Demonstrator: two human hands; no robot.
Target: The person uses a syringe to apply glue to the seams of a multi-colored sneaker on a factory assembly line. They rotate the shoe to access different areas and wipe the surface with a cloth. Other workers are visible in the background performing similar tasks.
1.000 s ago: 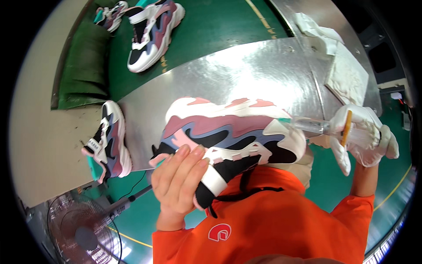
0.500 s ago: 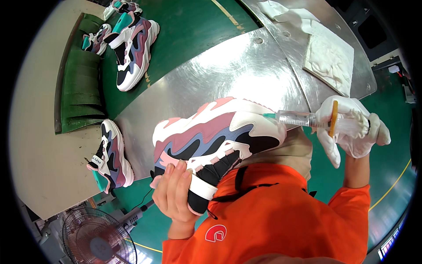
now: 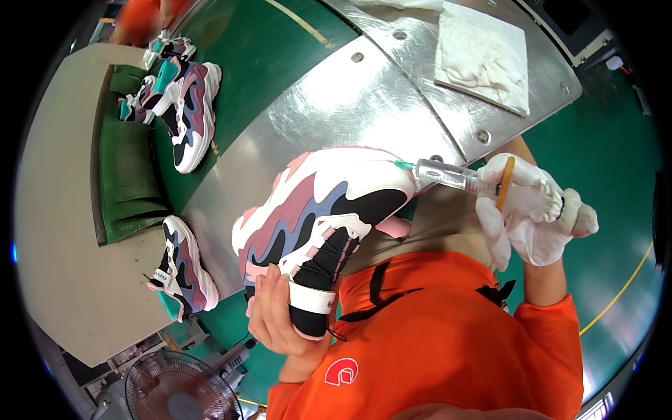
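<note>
My bare left hand (image 3: 280, 318) grips a chunky sneaker (image 3: 308, 210) by its ankle end, fingers wrapped near the white strap. The shoe is white, mauve, blue, black and pink, tilted so its side faces up and its toe points right. In my right hand (image 3: 528, 210), which wears a white glove, is a clear syringe (image 3: 455, 175) with an amber flange and a green tip. That tip meets the white edge of the shoe near the toe; whether it touches the seam or just hovers there I cannot tell.
Matching shoes stand on the green belt (image 3: 259, 77) at the upper left, and one shoe (image 3: 183, 269) stands by the metal plate's left end. A white cloth-covered pad (image 3: 483, 59) lies on the metal table (image 3: 336, 105). A fan (image 3: 183, 392) is at the lower left.
The view has shifted, and a co-worker's orange sleeve now shows at the upper left. The sneaker has turned slightly, toe still right. The syringe tip stays at the shoe's white edge.
</note>
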